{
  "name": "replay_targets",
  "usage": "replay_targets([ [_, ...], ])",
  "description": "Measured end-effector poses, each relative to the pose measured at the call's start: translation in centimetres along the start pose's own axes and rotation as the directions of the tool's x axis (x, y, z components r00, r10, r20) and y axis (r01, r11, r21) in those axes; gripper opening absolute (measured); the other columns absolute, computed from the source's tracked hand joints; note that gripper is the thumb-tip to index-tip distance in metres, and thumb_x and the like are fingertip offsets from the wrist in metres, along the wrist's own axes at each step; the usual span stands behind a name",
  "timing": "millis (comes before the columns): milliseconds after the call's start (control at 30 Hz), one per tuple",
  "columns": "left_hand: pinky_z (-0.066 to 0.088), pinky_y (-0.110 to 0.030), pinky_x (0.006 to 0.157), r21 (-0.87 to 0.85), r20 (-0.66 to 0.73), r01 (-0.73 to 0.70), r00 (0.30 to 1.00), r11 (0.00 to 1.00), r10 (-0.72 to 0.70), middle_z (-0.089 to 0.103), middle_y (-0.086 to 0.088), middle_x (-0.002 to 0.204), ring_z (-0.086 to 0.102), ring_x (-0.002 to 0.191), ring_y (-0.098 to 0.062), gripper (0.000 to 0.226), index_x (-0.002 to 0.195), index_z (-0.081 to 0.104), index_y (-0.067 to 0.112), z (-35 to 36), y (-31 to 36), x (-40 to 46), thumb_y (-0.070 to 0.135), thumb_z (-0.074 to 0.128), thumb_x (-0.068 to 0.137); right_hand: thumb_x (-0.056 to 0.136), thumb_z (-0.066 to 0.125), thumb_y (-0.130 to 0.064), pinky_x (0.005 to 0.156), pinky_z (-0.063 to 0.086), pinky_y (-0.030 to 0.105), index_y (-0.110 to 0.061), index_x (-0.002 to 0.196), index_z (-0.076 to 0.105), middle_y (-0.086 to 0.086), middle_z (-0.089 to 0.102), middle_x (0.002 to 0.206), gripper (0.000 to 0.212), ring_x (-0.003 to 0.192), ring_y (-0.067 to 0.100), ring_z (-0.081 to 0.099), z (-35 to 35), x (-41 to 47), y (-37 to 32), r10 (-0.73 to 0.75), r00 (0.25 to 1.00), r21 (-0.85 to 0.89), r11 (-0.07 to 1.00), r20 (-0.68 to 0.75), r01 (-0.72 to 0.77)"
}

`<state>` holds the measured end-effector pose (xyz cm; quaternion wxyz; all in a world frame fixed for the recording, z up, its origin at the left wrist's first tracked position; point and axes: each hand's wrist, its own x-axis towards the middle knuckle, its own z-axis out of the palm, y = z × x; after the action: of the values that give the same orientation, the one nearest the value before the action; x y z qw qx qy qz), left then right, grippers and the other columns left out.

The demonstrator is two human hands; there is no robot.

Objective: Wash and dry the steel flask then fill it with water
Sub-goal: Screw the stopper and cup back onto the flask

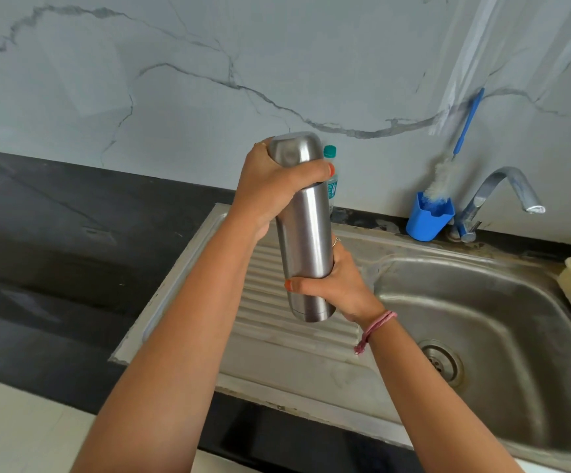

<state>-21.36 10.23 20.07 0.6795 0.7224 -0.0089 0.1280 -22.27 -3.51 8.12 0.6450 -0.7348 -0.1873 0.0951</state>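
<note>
Tall brushed-steel cylindrical flask (306,230) held upright in the air above the ribbed draining board of the stainless-steel sink unit (277,322), near the board's back edge, touching nothing below. Domed steel cap (296,148) seated on top; seam between cap and body partly hidden under the thumb. Left hand (273,186) wrapped round the cap from the left, thumb across the front, fingers curled behind. Right hand (331,285) clamped round the lower body just above the base, thumb in front, fingers behind; pink thread band at the wrist. Step in hand judged as unscrewing the cap before washing. Task judged barely begun: no water seen running from the curved chrome tap (502,196) at the back right corner of the sink unit, basin (482,319) showing no pooled water. To do well: lock the body with the lower grip, turn the cap alone, keep the flask vertical and over the draining board or basin so any contents fall into steel, not onto the black counter (55,233). Smooth metal likely slippery once wet; firm squeeze advised. White bristle bottle brush with blue handle (448,172) standing in a blue plastic holder (429,216) at the back edge just left of the tap, within reach for the interior scrub. Small clear bottle with teal cap (330,155) behind the flask, mostly hidden.
</note>
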Motion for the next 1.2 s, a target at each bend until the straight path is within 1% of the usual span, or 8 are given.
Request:
replay_targets([
  [133,0.056,-0.029,0.065,-0.011,-0.036,-0.024,0.999,1.000,0.024,0.069,0.002,0.078,0.069,0.073,-0.014,0.041,0.094,0.066,0.012,-1.7,-0.7,0.5,0.020,0.085,0.058,0.055,0.090,-0.026,0.080,0.054,0.021,-0.028,0.128,0.044,-0.004,0.061,0.112,0.086,0.098,0.002,0.063,0.8,1.5,-0.3,0.031,0.994,-0.056,0.998,0.109,-0.025],
  [233,0.058,-0.032,0.066,-0.062,-0.085,-0.022,0.996,0.998,0.017,0.070,-0.002,0.084,0.069,0.075,-0.016,0.044,0.098,0.066,0.010,-3.1,-1.3,0.8,0.018,0.083,0.059,0.064,0.089,-0.030,0.085,0.052,0.022,-0.031,0.132,0.040,-0.008,0.059,0.120,0.084,0.105,0.004,0.062,0.8,2.9,-0.8,0.095,0.975,-0.104,0.992,0.203,-0.075],
  [367,0.057,-0.032,0.065,-0.054,-0.108,-0.032,0.994,0.998,0.026,0.068,0.003,0.081,0.068,0.075,-0.014,0.039,0.098,0.064,0.014,-4.9,-1.9,1.7,0.013,0.084,0.064,0.063,0.084,-0.052,0.094,0.050,0.028,-0.031,0.137,0.041,-0.015,0.054,0.127,0.088,0.119,0.003,0.052,1.1,4.8,-2.0,0.062,0.990,-0.191,0.981,0.126,-0.037],
  [500,0.059,-0.030,0.072,0.002,-0.077,-0.040,0.996,0.999,0.040,0.068,0.004,0.090,0.068,0.080,-0.010,0.046,0.106,0.060,0.018,-6.1,-2.5,3.0,0.010,0.086,0.069,0.071,0.084,-0.043,0.083,0.049,0.014,-0.026,0.136,0.044,-0.016,0.057,0.120,0.077,0.103,0.000,0.060,2.4,6.9,-3.1,-0.018,0.996,-0.286,0.957,0.083,0.041],
  [667,0.060,-0.035,0.079,0.016,-0.055,-0.050,0.997,0.999,0.051,0.071,-0.003,0.107,0.070,0.093,-0.017,0.064,0.116,0.060,0.013,-8.0,-3.6,5.0,0.023,0.088,0.060,0.070,0.086,-0.036,0.072,0.050,0.010,-0.024,0.132,0.047,-0.015,0.061,0.111,0.074,0.094,-0.001,0.063,4.3,10.1,-3.4,-0.020,0.995,-0.353,0.934,0.103,0.056],
  [933,0.055,-0.026,0.086,0.074,0.171,0.019,0.985,0.997,-0.031,0.056,0.005,0.126,0.061,0.108,-0.010,0.093,0.136,0.043,0.029,-12.1,-5.2,8.6,0.033,0.091,0.057,0.057,0.089,-0.047,0.085,0.058,0.037,-0.022,0.119,0.058,-0.008,0.067,0.105,0.074,0.093,0.011,0.066,6.6,14.7,-1.4,-0.055,0.997,-0.383,0.923,-0.049,0.032],
  [1067,0.048,-0.034,0.101,0.020,0.027,0.084,0.996,0.996,-0.085,0.059,0.007,0.131,0.058,0.120,-0.009,0.069,0.133,0.048,0.030,-15.1,-7.7,9.3,0.057,0.074,0.076,0.054,0.089,-0.049,0.088,0.057,0.038,-0.020,0.122,0.058,-0.008,0.067,0.108,0.080,0.097,0.011,0.066,7.3,17.2,-0.6,-0.041,0.993,-0.343,0.939,-0.109,0.002],
  [1200,0.050,-0.037,0.101,-0.049,-0.201,0.251,0.946,0.967,-0.256,0.066,0.005,0.120,0.065,0.107,-0.008,0.031,0.121,0.058,0.026,-18.2,-12.1,9.0,0.030,0.068,0.092,0.058,0.091,-0.041,0.091,0.056,0.036,-0.019,0.123,0.058,-0.008,0.066,0.110,0.076,0.099,0.009,0.064,7.9,20.0,0.4,-0.013,0.985,-0.296,0.954,-0.175,-0.040],
])
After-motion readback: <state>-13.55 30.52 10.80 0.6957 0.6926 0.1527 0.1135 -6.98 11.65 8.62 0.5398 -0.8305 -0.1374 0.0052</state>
